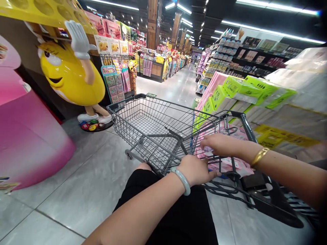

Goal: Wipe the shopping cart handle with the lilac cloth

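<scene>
A grey wire shopping cart [153,134] stands at an angle across the middle of the head view, its basket bare down to the wire floor. My left hand [195,170], with a pale green bangle at the wrist, is closed over the wires near the cart's seat end; its fingertips are partly hidden. Just beyond it, my right hand [216,144], wearing a gold bracelet, has its fingers curled round a small pale purple and white item [208,149] against the wire panel. The cart's dark handle [276,211] lies at lower right, apart from both hands.
Stacked green-and-white packs [238,88] rise close on the cart's right. To the left stand a yellow candy-character statue [74,76] and a pink display base [35,136]. A grey tiled aisle [176,81] runs back between stocked shelves [150,64].
</scene>
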`<state>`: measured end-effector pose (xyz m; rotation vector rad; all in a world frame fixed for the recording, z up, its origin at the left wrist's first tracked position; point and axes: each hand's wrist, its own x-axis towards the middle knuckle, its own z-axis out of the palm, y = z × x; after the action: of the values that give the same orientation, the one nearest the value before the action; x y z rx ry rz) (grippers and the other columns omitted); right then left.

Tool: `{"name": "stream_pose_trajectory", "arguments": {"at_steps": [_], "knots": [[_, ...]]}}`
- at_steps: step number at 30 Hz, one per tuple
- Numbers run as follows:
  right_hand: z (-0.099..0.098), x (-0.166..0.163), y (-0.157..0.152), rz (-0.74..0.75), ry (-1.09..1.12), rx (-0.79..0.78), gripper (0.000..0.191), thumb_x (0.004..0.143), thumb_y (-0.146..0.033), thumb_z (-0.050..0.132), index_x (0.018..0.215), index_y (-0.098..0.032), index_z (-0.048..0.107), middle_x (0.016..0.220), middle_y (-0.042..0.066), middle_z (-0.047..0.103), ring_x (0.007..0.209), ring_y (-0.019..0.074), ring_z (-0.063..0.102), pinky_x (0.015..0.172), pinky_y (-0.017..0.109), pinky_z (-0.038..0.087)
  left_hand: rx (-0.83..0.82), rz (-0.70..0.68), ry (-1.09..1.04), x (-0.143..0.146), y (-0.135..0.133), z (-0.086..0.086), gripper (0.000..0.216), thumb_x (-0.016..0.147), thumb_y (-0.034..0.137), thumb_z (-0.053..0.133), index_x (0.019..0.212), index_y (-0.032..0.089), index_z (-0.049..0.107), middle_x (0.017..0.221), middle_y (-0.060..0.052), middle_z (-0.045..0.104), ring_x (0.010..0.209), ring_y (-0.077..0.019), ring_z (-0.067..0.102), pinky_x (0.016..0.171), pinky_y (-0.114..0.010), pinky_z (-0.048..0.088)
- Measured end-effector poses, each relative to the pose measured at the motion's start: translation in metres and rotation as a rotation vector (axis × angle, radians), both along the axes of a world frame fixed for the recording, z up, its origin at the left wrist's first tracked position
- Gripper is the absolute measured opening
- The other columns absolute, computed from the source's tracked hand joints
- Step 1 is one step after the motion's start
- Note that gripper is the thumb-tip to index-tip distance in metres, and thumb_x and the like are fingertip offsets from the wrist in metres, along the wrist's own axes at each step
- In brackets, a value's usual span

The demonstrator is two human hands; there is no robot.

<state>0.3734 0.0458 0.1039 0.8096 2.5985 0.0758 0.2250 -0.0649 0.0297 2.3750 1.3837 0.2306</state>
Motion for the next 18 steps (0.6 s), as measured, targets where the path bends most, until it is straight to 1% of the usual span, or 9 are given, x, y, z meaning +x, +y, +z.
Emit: {"name": "stream_pose_trajectory", "arguments": {"at_steps": [2,3,4,8,9,12,14,16,18], "knots": [[-0.006,-0.012,-0.001,0.029,-0.022,-0.157,0.040,0.072,-0.008,0.066,0.106,-0.027,0.070,0.099,0.002,0.071,0.085,0.0194,0.067,0.069,0.025,0.040,-0.010,-0.006,-0.001,-0.001,-0.001,0.002,0.075,0.093,0.074,0.028,0.123,0.016,0.066,0.099,-0.015,0.077,0.106,-0.0370,0.070,0.084,-0.046,0.055],[-0.009,-0.016,0.001,0.035,-0.034,-0.195,0.041,0.071,-0.008,0.067,0.107,-0.027,0.070,0.101,0.002,0.071,0.085,0.0194,0.067,0.069,0.024,0.040,-0.010,-0.007,0.002,-0.001,-0.001,0.003,0.075,0.093,0.073,0.028,0.122,0.015,0.066,0.100,-0.016,0.077,0.106,-0.0373,0.070,0.084,-0.047,0.055],[-0.011,-0.020,0.006,0.035,-0.048,-0.191,0.041,0.071,-0.008,0.066,0.108,-0.026,0.070,0.103,0.003,0.071,0.086,0.0196,0.067,0.069,0.025,0.040,-0.012,-0.004,0.005,-0.001,-0.002,0.003,0.076,0.093,0.073,0.028,0.123,0.015,0.066,0.100,-0.016,0.077,0.105,-0.0375,0.070,0.084,-0.047,0.055],[-0.016,-0.028,0.022,-0.030,-0.115,0.012,0.040,0.077,-0.004,0.057,0.110,-0.021,0.070,0.105,0.010,0.071,0.088,0.0215,0.068,0.070,0.027,0.040,-0.037,0.014,0.013,0.000,-0.002,0.004,0.080,0.091,0.077,0.029,0.133,0.015,0.059,0.097,-0.015,0.077,0.101,-0.0365,0.071,0.080,-0.045,0.055],[-0.017,-0.031,0.022,-0.039,-0.136,0.002,0.039,0.077,-0.005,0.058,0.109,-0.022,0.070,0.103,0.009,0.071,0.087,0.0216,0.068,0.069,0.027,0.040,-0.048,0.011,0.013,0.000,-0.002,0.004,0.081,0.091,0.077,0.029,0.134,0.016,0.059,0.098,-0.015,0.077,0.102,-0.0366,0.071,0.080,-0.045,0.055],[-0.022,-0.041,0.015,-0.012,-0.212,-0.170,0.037,0.072,-0.010,0.067,0.106,-0.025,0.071,0.094,0.004,0.072,0.081,0.0212,0.067,0.064,0.026,0.039,-0.064,-0.001,0.002,-0.001,-0.003,0.005,0.080,0.090,0.078,0.030,0.130,0.016,0.062,0.101,-0.016,0.076,0.109,-0.0379,0.068,0.086,-0.047,0.054],[-0.025,-0.046,0.017,0.017,-0.237,-0.206,0.035,0.073,-0.012,0.068,0.105,-0.026,0.071,0.096,0.004,0.072,0.082,0.0210,0.067,0.064,0.026,0.040,-0.058,0.005,-0.021,-0.002,-0.005,0.005,0.079,0.091,0.077,0.030,0.129,0.016,0.063,0.103,-0.016,0.076,0.111,-0.0381,0.068,0.089,-0.048,0.054],[-0.027,-0.048,0.029,0.002,-0.236,-0.105,0.029,0.080,-0.012,0.063,0.105,-0.025,0.072,0.104,0.007,0.072,0.088,0.0207,0.068,0.069,0.026,0.042,-0.045,0.014,-0.045,-0.004,-0.006,0.006,0.080,0.091,0.077,0.030,0.131,0.015,0.061,0.103,-0.016,0.076,0.110,-0.0378,0.068,0.088,-0.048,0.054],[-0.027,-0.048,0.047,-0.056,-0.244,0.036,0.029,0.086,-0.011,0.056,0.107,-0.021,0.072,0.111,0.012,0.071,0.095,0.0225,0.068,0.076,0.028,0.045,-0.051,0.014,-0.049,-0.004,-0.007,0.007,0.082,0.091,0.077,0.029,0.135,0.014,0.058,0.103,-0.017,0.076,0.109,-0.0383,0.068,0.086,-0.048,0.055]]}}
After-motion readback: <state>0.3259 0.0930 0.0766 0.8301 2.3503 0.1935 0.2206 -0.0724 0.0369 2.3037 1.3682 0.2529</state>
